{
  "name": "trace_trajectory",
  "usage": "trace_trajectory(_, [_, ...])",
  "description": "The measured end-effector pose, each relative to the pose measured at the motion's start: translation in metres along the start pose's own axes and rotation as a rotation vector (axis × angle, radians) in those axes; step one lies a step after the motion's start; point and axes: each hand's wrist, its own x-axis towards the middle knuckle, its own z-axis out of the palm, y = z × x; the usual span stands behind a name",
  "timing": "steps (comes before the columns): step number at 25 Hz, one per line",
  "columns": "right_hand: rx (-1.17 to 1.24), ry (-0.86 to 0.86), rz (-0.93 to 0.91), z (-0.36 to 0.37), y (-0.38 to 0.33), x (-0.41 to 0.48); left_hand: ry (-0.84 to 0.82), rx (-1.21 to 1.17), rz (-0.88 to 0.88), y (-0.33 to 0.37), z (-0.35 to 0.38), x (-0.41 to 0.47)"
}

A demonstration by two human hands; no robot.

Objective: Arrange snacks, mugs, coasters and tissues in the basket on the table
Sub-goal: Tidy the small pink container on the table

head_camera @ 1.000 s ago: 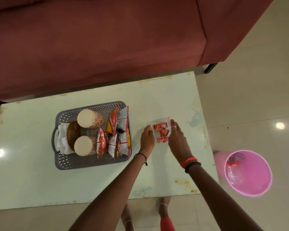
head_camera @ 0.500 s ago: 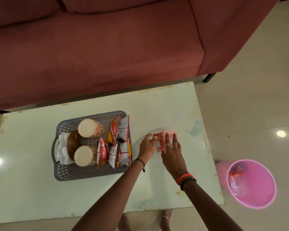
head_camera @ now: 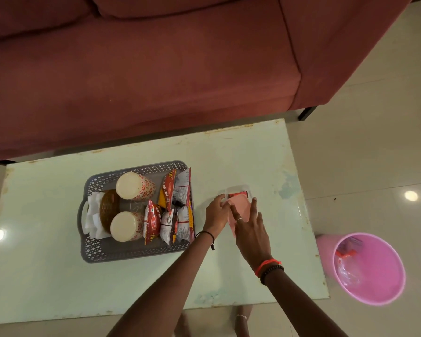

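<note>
A grey basket [head_camera: 131, 252] stands on the pale green table [head_camera: 46, 283]. It holds two patterned mugs [head_camera: 134, 186] [head_camera: 125, 226] lying on their sides, brown woven coasters [head_camera: 108, 210], white tissues [head_camera: 91, 215] and several snack packets [head_camera: 173, 210]. Right of the basket sits a small clear container [head_camera: 238, 190] with red sachets inside. My right hand [head_camera: 250, 237] holds a pink lid [head_camera: 242, 207] tilted over the container. Fingers of my left hand [head_camera: 215, 214] pinch the container's left edge.
A dark red sofa [head_camera: 156, 69] runs along the far side of the table. On the floor at the right stands a pink waste bin [head_camera: 370, 268] with wrappers in it. My feet show below the table's near edge.
The red sachets lay exposed in the container with both hands beside it. My right hand then brought the pink lid in, and now it lies lower over the sachets. The view has tilted up.
</note>
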Motion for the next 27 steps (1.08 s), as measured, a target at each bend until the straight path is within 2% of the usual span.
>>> trace_trajectory(5, [0.123,-0.010,0.068,0.000,-0.001,0.004,0.013,0.035,0.019,-0.004,-0.001,0.004])
trace_trajectory(11, [0.054,-0.013,0.158,-0.006,-0.008,0.017,0.025,0.150,0.046,-0.008,0.000,0.003])
trace_trajectory(14, [0.010,0.067,0.132,-0.012,-0.001,0.023,0.024,0.141,0.040,-0.011,0.000,0.005])
trace_trajectory(18, [0.246,0.141,0.153,-0.020,0.013,0.035,0.054,0.179,0.092,-0.012,-0.002,0.009])
trace_trajectory(22, [0.362,0.140,0.177,-0.026,0.023,0.053,0.030,0.261,0.258,-0.008,-0.001,0.004])
trace_trajectory(25, [0.464,0.130,0.234,-0.031,0.024,0.062,0.139,0.653,0.466,-0.008,0.000,0.005])
trace_trajectory(27, [0.508,0.127,0.256,-0.034,0.025,0.065,0.210,0.833,0.655,-0.007,0.002,0.003])
